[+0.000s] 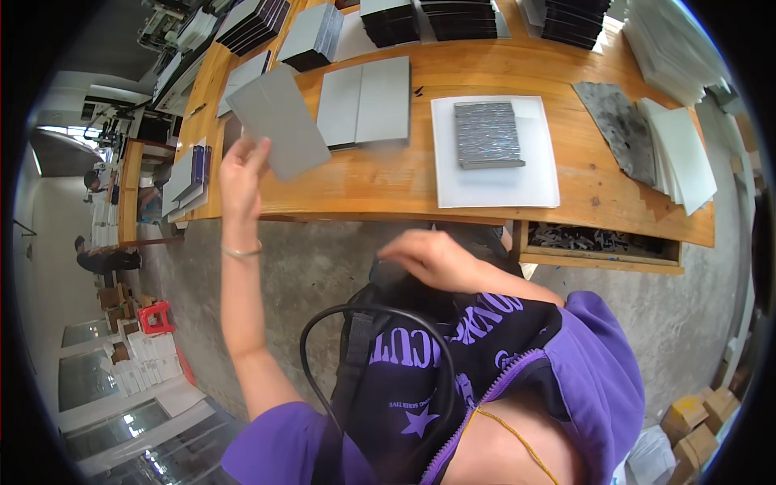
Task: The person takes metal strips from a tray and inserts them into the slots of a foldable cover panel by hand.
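Observation:
My left hand [242, 179] grips a flat grey board [280, 121] by its lower left edge and holds it tilted above the left part of the table. Just right of it, an opened grey folder-like cover [364, 103] with a seam down the middle lies on the wood. My right hand [432, 257] hovers in front of the table edge, over my lap. Its fingers stretch to the left, slightly blurred, with nothing seen in them. A silvery glittering block [488, 136] rests on a white tray-like sheet [453, 191] to the right.
Stacks of dark-edged boards [459, 20] line the table's far side. White sheets [683, 158] and a stained grey cloth [618, 129] lie at the right. Below, a drawer [598, 242] stands pulled out, holding dark scraps. More boards [187, 179] sit at the left end.

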`<state>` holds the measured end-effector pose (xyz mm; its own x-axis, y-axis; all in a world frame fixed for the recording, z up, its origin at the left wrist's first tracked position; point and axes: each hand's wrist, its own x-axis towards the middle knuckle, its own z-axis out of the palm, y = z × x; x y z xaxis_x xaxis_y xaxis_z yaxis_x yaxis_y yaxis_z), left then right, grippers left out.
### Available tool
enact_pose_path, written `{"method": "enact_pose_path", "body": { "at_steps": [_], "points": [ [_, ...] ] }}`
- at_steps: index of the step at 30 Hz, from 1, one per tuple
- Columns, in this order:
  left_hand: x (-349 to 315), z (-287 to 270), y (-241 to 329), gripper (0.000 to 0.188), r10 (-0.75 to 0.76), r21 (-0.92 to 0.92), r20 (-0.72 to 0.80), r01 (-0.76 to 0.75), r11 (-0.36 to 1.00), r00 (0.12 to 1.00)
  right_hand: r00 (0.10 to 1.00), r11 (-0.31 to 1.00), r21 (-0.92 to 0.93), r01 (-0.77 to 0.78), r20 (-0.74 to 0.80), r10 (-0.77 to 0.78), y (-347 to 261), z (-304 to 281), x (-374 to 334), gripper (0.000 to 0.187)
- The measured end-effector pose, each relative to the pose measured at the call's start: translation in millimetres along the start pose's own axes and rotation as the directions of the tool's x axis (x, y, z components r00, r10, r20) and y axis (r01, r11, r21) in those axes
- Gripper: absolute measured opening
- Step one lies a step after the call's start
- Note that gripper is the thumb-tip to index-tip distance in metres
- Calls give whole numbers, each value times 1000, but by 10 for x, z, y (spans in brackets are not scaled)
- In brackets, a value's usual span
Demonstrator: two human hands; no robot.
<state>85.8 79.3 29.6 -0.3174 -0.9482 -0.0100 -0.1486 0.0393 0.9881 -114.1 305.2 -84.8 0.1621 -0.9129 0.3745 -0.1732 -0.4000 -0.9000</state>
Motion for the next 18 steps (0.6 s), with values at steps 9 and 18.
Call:
{"method": "enact_pose_path", "body": {
  "at_steps": [9,18],
  "points": [
    [-408,189,-310,13,275,-28,23,-274,961,961,780,980,-179,84,-600,-177,-197,220,1275,68],
    [-422,312,-606,13,361,-249,23,-344,905,932,798,991,-95,90,-589,-129,-109,389,1430,79]
  ]
}}
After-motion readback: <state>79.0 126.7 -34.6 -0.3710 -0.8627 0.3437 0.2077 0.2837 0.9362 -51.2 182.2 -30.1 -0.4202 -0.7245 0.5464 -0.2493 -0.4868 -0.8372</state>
